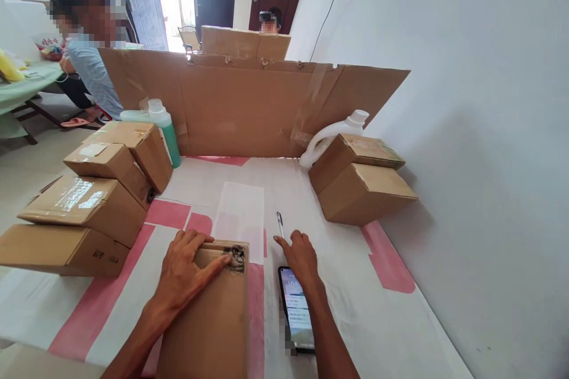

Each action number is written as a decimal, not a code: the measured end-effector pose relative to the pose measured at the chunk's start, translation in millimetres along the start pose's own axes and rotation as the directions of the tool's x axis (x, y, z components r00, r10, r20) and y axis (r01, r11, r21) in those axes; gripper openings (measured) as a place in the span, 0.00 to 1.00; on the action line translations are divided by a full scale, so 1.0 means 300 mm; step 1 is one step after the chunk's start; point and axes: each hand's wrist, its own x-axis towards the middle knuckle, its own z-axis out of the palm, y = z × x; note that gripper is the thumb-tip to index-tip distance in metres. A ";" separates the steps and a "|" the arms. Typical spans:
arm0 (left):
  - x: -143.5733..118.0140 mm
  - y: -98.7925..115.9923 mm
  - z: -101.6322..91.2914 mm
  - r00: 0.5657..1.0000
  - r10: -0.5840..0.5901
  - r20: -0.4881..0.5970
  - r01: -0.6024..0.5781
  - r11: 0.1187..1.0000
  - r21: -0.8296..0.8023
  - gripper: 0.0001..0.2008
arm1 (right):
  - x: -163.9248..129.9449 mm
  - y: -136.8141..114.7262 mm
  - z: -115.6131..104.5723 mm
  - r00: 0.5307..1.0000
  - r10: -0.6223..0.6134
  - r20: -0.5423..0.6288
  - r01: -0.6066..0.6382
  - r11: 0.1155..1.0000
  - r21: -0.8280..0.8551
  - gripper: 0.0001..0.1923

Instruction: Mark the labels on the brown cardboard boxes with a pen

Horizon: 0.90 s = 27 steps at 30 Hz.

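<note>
My left hand [186, 272] lies flat on the top of a brown cardboard box [208, 325] in front of me, fingers spread, index finger pointing at a dark scuffed patch near the box's far right corner. My right hand [300, 257] rests on the table just right of that box, fingers loosely apart, holding nothing. Its fingertips are close to a white pen [280, 225] lying on the cloth. A smartphone [297, 314] with its screen lit lies under my right wrist.
Several taped cardboard boxes [89, 201] are stacked on the left, two more [362, 180] on the right by the wall. A green bottle [166, 127] and a white jug [333, 133] stand before a cardboard screen [240, 106]. Two people sit beyond it.
</note>
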 end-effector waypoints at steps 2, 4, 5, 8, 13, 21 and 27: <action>-0.004 -0.037 -0.001 0.992 0.065 0.112 -0.059 0.997 -0.057 0.21 | 0.059 0.045 -0.019 0.997 0.073 0.001 -0.073 0.996 -0.059 0.13; -0.008 -0.066 0.007 0.978 0.084 0.190 -0.066 0.993 -0.099 0.24 | 0.095 0.067 -0.034 0.995 0.094 0.043 -0.091 0.994 -0.060 0.16; -0.010 -0.076 0.013 0.975 0.074 0.208 -0.052 0.992 -0.112 0.23 | 0.101 0.068 -0.041 0.994 0.088 0.061 -0.086 0.996 -0.040 0.16; -0.022 -0.088 0.033 0.979 0.021 0.201 0.004 0.992 -0.125 0.20 | 0.064 0.032 -0.061 0.996 0.042 0.079 -0.048 0.996 0.075 0.16; -0.034 -0.082 0.054 0.984 0.029 0.174 -0.013 0.995 -0.096 0.21 | -0.148 -0.104 -0.035 0.991 -0.122 0.054 0.048 0.699 0.714 0.17; -0.039 -0.072 0.053 0.984 0.052 0.168 -0.045 0.998 -0.047 0.22 | -0.306 -0.186 0.101 0.969 -0.239 0.059 0.119 0.664 0.738 0.12; -0.059 -0.065 0.043 0.986 0.063 0.155 -0.059 0.998 -0.032 0.21 | -0.298 -0.162 0.068 0.965 -0.250 0.084 0.139 0.751 0.645 0.15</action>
